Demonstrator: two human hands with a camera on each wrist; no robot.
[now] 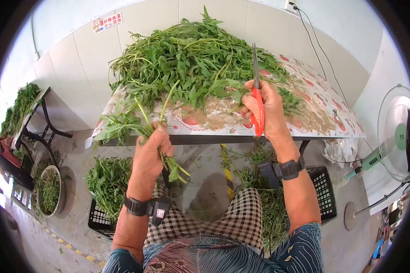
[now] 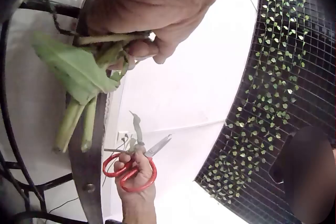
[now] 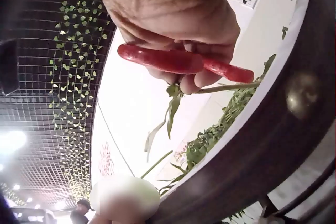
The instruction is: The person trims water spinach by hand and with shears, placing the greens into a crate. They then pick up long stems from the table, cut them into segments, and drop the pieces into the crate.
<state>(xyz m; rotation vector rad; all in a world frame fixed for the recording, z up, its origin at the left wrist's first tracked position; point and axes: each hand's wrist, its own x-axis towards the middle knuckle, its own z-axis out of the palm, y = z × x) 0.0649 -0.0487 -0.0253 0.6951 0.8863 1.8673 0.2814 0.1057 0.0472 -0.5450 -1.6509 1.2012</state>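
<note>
Gripped between the left hand's [image 1: 154, 144] thumb and curled fingers is a small bunch of stems [image 1: 128, 127], smooth, pale green and leafy. The right hand [image 1: 270, 102] grasps scissors [image 1: 260, 109] with glossy red looped handles and slim metal blades, pinching a limp leafy sprig [image 1: 227, 84] too. Both forearms reach forward, hands near the table's [image 1: 323, 109] front edge, blades pointing away beside a tangled leafy heap [image 1: 182, 59].

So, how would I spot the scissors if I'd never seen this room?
Find the table with the red-patterned cloth, heaped with leafy greens. Near its front edge, the person's right hand grips the scissors. Metal blades and bright red handles set them apart from the surrounding greens.
</note>
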